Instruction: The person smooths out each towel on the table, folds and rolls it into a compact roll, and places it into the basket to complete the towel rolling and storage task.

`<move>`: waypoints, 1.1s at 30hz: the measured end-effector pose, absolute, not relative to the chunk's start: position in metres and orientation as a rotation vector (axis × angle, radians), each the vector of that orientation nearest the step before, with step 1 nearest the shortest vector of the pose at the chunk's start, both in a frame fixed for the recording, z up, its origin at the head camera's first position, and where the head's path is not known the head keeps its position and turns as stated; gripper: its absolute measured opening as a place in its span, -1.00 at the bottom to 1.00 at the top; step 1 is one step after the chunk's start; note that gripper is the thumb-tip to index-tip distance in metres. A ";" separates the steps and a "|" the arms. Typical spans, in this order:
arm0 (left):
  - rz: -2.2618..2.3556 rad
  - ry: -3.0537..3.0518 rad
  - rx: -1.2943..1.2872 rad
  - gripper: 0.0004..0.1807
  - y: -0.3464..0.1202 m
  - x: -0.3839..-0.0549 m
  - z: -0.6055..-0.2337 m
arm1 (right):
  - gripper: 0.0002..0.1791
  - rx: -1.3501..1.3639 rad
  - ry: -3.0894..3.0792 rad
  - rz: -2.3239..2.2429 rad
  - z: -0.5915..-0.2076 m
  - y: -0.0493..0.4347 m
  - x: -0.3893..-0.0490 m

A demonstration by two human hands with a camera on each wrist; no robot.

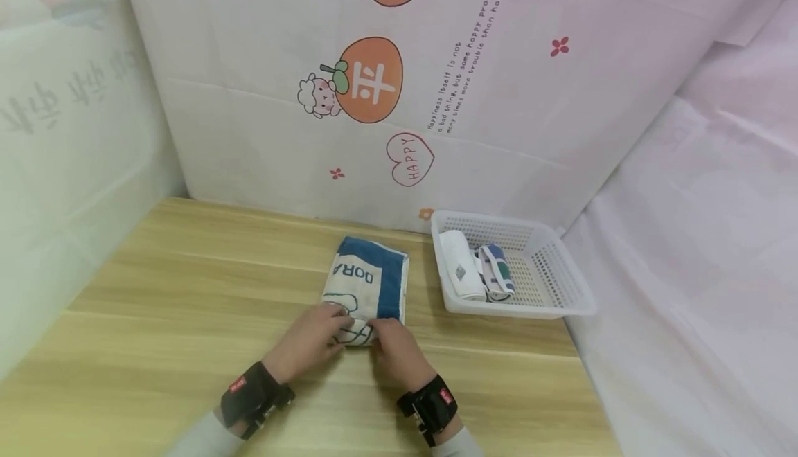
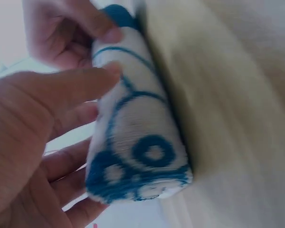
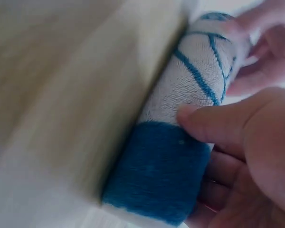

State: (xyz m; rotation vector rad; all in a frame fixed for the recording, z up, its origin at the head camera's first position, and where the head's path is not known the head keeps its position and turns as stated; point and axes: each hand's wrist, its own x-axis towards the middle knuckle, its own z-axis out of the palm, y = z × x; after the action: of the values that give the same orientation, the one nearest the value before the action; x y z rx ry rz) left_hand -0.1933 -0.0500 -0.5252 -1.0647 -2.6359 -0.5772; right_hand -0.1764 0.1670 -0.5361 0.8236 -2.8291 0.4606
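A blue and white towel (image 1: 391, 273) with dark lettering lies folded in a long strip on the wooden table. Its near end is curled into a thick roll, seen side-on in the left wrist view as a roll (image 2: 137, 118) with blue outlines. My left hand (image 1: 314, 338) holds the left part of this roll, thumb against one side and fingers round the other. On the right part, my right hand (image 1: 402, 350) grips likewise, its thumb (image 3: 199, 121) pressed near the border of the white and blue areas. Both hands are close together on the roll.
A white plastic basket (image 1: 561, 284) stands at the right back of the table (image 1: 206, 291). Inside it lie a white rolled towel (image 1: 460, 263) and a multicoloured rolled towel (image 1: 497, 273). Printed white cloth (image 1: 262, 138) hangs behind and along both sides.
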 end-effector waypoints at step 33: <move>-0.782 -2.663 -1.058 -0.67 -0.052 -0.199 -0.517 | -0.89 0.711 -2.882 0.185 -0.528 0.156 -0.187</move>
State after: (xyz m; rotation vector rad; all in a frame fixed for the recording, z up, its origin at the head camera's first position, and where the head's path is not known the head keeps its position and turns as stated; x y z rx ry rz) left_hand -0.1993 -0.0520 -0.5169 -1.0583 -2.6625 -0.7822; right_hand -0.1867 0.1560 -0.5285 0.7112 -2.8819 0.1847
